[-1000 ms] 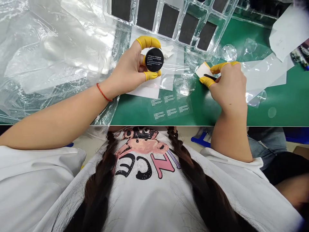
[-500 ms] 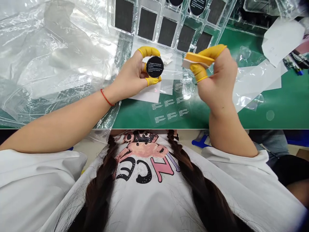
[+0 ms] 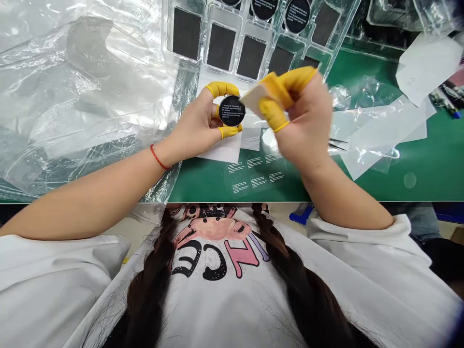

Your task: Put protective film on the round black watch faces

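My left hand (image 3: 194,123), with yellow finger cots on its fingertips, grips a round watch face (image 3: 232,111) by its rim. The dial is black and carries several lines of white print. Yellow cots also cover the fingers of my right hand (image 3: 306,116), which pinches a flat pad (image 3: 253,99), pale on one side and yellow on the other. Its pale edge is at the right rim of the watch face; whether they touch I cannot tell. Below both hands lies a transparent sheet of round printed labels (image 3: 258,181) on the green mat.
A clear plastic tray (image 3: 237,30) with dark foam pockets and several round watch faces stands at the back. Clear plastic bags (image 3: 108,87) spread over the left side. Tweezers (image 3: 338,143), white paper sheets (image 3: 387,130) and pens (image 3: 447,101) lie to the right.
My right hand has moved left with the pad, from apart to beside the watch face, and the pad has turned. The left hand still holds the watch face, and the view has shifted slightly.
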`<state>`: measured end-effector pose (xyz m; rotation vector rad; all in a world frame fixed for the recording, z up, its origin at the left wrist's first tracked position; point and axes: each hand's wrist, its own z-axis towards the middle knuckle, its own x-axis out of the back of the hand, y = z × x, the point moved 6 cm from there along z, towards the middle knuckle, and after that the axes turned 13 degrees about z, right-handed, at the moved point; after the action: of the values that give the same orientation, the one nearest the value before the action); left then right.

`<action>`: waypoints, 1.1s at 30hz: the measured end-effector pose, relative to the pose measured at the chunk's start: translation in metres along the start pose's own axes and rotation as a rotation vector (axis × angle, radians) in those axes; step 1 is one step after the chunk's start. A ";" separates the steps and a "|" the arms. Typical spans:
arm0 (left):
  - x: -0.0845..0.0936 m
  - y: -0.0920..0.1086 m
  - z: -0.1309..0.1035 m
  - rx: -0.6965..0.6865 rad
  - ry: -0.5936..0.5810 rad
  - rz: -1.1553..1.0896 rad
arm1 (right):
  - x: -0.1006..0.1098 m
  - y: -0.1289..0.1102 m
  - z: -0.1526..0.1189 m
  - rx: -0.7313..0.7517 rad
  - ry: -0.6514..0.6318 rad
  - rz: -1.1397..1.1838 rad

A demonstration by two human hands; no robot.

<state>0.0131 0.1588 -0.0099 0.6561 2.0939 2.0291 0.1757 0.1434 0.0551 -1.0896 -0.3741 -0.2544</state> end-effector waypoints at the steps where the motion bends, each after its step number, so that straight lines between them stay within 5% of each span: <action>1: 0.000 0.000 0.000 -0.003 -0.006 0.008 | -0.013 -0.002 -0.001 0.007 -0.057 -0.083; 5: 0.000 -0.003 0.002 -0.027 -0.031 0.020 | -0.043 0.009 0.001 0.049 -0.174 -0.319; 12: 0.002 -0.005 0.002 0.001 -0.012 0.031 | -0.030 0.020 0.019 0.108 -0.088 -0.344; 18: 0.000 -0.001 0.001 0.010 -0.009 0.075 | -0.032 -0.001 0.013 0.124 -0.296 -0.391; 24: 0.001 0.000 0.001 0.057 -0.019 0.146 | -0.040 0.006 -0.002 0.048 -0.428 -0.364; 33: 0.000 0.002 0.001 0.019 -0.034 0.025 | -0.036 0.018 -0.024 -0.049 -0.286 -0.269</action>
<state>0.0142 0.1592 -0.0076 0.7180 2.0984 1.9990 0.1536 0.1310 0.0153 -1.1261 -0.7762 -0.3479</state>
